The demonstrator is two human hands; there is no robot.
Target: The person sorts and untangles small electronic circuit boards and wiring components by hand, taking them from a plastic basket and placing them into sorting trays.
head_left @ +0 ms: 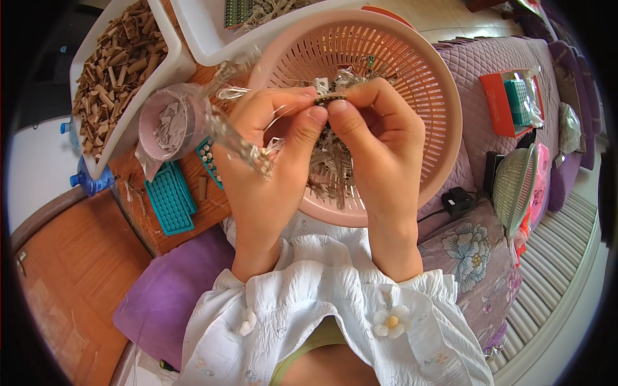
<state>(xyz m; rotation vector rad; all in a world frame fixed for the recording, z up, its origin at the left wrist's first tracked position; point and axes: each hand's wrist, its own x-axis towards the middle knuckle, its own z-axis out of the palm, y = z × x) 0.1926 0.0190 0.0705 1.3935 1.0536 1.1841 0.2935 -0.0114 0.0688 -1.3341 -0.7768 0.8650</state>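
Observation:
My left hand [267, 161] and my right hand [373, 141] meet over a pink slotted basket [438, 96], their fingertips pinching a small dark strip with thin metal leads [329, 98]. My left palm also grips a bunch of silvery wire-like pieces [241, 138] that fans out toward the left. Inside the basket lies a tangle of grey metal pieces [331, 174], partly hidden behind my hands.
A pink round cup of pale scraps [170, 122] and teal toothed trays [168, 199] sit on a wooden board at left. A white tray of brown tubes [112, 67] lies behind. A red box [508, 103], a black adapter [458, 201] and a mesh cover [515, 186] rest on the quilted sofa.

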